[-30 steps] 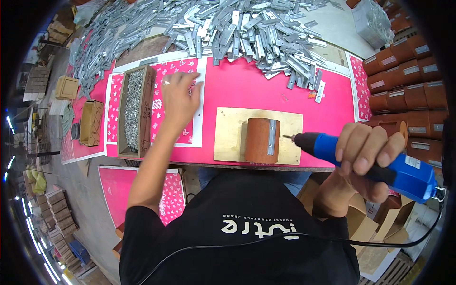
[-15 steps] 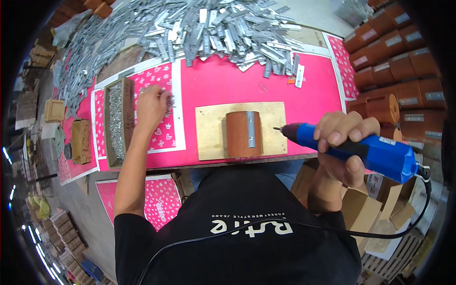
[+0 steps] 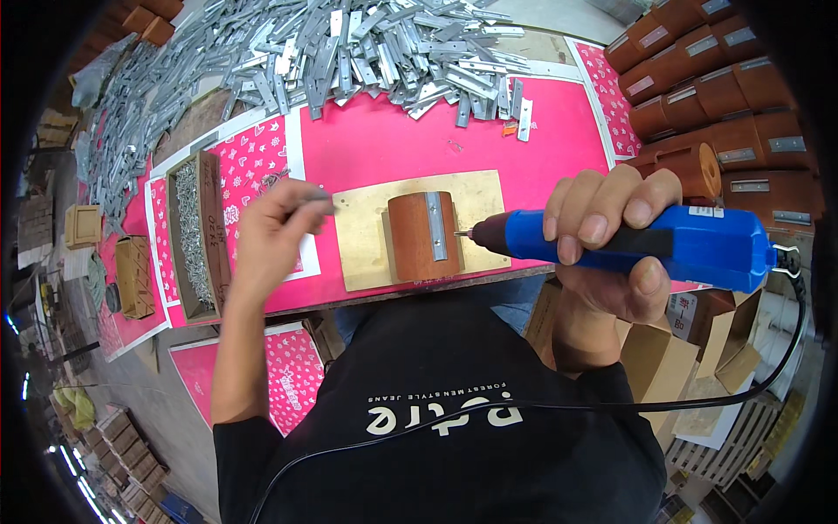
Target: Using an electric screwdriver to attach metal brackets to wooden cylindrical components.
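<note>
Right hand (image 3: 611, 253) grips blue plastic driver (image 3: 663, 247); left hand (image 3: 275, 229) pinches small screw (image 3: 316, 197)

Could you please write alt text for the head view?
A person's right hand aims a blue electric screwdriver at a metal strip on a brown wooden cylinder, while the left hand pinches something small beside a box of screws.

A big heap of grey metal strips (image 3: 367, 48) lies across the far side of the pink tabletop (image 3: 393, 140), trailing down its left edge. A few loose strips (image 3: 524, 118) sit just apart from the heap. Stacked brown wooden cylinders (image 3: 733, 96) with metal plates fill the upper right. Small wooden boxes (image 3: 135, 271) rest at the left, off the tabletop. Cardboard boxes (image 3: 698, 349) stand below at the right.
</note>
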{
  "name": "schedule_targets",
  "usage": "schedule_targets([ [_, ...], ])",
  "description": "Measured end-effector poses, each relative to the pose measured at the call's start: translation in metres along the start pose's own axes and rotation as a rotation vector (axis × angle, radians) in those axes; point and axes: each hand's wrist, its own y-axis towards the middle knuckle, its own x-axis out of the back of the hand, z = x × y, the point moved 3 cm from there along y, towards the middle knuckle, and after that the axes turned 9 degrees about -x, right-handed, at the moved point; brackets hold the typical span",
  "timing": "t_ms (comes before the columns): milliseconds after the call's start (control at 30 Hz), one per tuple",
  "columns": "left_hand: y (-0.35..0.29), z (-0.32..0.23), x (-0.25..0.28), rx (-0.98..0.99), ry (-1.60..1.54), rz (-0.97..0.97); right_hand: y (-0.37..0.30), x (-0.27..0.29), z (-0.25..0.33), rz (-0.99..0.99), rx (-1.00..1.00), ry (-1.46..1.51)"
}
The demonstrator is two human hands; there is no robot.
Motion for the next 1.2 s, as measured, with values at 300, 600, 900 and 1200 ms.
schedule_targets([
  [300,0.01,0.043,0.003,-0.416,0.856,-0.052,-0.008,0.01,-0.002,-0.096,0.001,-0.069],
  [600,0.04,0.067,-0.024,-0.579,1.022,-0.018,-0.006,0.007,-0.009,-0.09,-0.021,-0.067],
  [900,-0.003,-0.006,-0.067,-0.438,0.063,0.082,-0.001,0.009,0.005,-0.048,0.093,0.042],
  [1200,-0.028,-0.009,-0.102,-0.426,-0.205,0.185,0.003,0.012,0.002,-0.023,0.065,0.156],
])
